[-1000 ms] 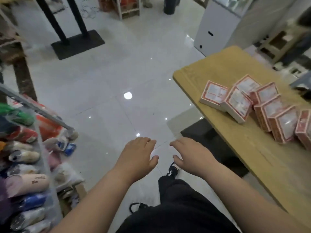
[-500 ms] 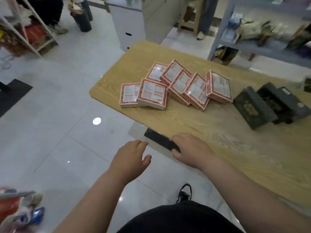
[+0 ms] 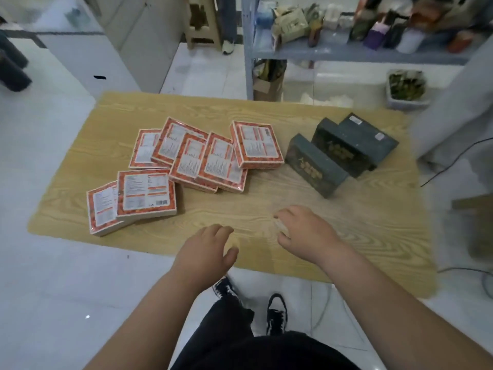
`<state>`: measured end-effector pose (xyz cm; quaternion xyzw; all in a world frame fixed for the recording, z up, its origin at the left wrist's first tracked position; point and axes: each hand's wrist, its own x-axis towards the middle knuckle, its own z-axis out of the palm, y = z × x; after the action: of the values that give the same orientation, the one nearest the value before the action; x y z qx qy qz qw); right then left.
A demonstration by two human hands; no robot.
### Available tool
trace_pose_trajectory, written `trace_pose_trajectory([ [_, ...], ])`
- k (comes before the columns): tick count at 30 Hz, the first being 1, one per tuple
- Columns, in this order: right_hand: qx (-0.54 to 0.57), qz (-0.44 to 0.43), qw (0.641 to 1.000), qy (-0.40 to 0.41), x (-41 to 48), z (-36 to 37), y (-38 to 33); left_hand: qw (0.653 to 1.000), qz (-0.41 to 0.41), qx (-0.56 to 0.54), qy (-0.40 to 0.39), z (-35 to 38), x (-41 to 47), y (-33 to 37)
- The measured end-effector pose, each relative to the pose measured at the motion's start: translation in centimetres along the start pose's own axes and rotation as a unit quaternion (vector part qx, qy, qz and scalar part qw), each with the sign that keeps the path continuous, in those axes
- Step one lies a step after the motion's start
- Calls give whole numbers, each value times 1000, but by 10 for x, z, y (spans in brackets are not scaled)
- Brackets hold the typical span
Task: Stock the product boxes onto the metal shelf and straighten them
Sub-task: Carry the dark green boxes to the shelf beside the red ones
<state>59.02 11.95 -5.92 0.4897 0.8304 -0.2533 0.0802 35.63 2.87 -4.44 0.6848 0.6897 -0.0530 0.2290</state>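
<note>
The left hand and right hand hover over the near edge of the wooden table, fingers loose, holding nothing. The red boxes lie heaped on it, with dark boxes just beside them. The metal shelf stands behind the table.

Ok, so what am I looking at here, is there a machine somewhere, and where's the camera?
There is no machine: this is a person working with bare hands. The view comes from a camera worn on their head, looking forward and down, so you see their own arms, legs and shoes. The left hand and right hand are over the near edge of a wooden table, fingers relaxed, holding nothing. On the table lie a loose pile of red boxes and, to its right, three dark boxes. Beyond it stands a metal shelf with assorted goods.
</note>
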Motion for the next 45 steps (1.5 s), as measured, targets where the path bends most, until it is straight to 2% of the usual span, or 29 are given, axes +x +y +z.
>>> trace_pose_trajectory([
  [6,21,128,989,67,1,-21,33,995,91,17,-34,-19,81,4],
  [12,78,285,947,127,15,-44,62,984,171,31,-44,-56,162,12],
  [16,120,329,926,144,38,-46,80,977,202,38,-60,-80,212,29],
  [23,165,347,912,140,63,-39,106,977,209,17,-39,-104,277,90],
  [29,179,342,910,149,19,-29,146,968,245,43,-17,-100,318,156],
  [32,206,350,901,151,-14,-22,173,964,254,74,-17,-92,339,189],
  [36,259,357,882,164,-46,-18,200,960,224,156,-56,-78,369,215],
  [40,308,357,866,167,-72,-16,234,943,223,244,-39,-57,367,230],
  [42,335,355,856,168,-83,-16,249,942,221,251,-25,-49,355,228],
  [45,377,342,842,176,-96,-17,268,946,220,230,-55,-35,324,216],
])
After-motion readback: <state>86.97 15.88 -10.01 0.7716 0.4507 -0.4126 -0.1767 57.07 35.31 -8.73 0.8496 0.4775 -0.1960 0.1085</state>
